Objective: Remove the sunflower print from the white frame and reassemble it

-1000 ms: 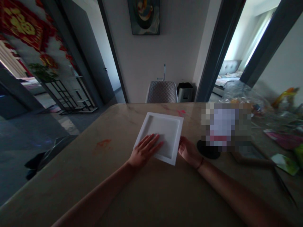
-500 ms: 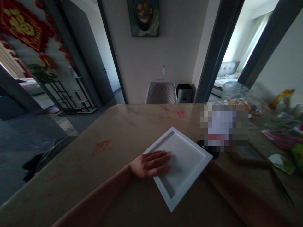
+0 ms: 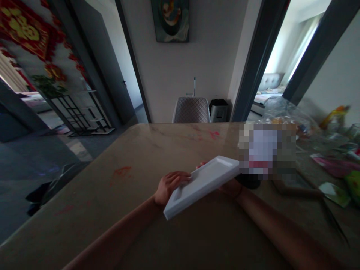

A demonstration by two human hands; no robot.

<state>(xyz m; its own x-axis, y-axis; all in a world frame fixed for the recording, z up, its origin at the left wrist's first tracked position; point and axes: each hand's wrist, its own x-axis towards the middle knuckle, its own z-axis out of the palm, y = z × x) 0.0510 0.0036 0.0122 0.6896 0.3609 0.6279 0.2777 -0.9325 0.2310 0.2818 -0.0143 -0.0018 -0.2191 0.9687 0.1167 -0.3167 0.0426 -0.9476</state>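
Observation:
A white square tray with a raised rim (image 3: 202, 182) is lifted off the beige table (image 3: 118, 210) and tilted, its near corner pointing toward me. My left hand (image 3: 168, 185) grips its left edge, fingers curled over the rim. My right hand (image 3: 229, 187) is mostly hidden under and behind the tray; only the wrist with a thin band shows, and a fingertip peeks over the far edge.
A blurred-out object on a black round base (image 3: 249, 182) stands just right of the tray. Papers, packets and bottles (image 3: 334, 165) crowd the table's right side. A quilted chair (image 3: 191, 110) sits at the far edge. Red smears (image 3: 120, 172) mark the tabletop.
The tray went from lying flat under my left palm to being raised and turned, then tipped up on edge. My left hand shifted from pressing flat inside it to gripping its rim.

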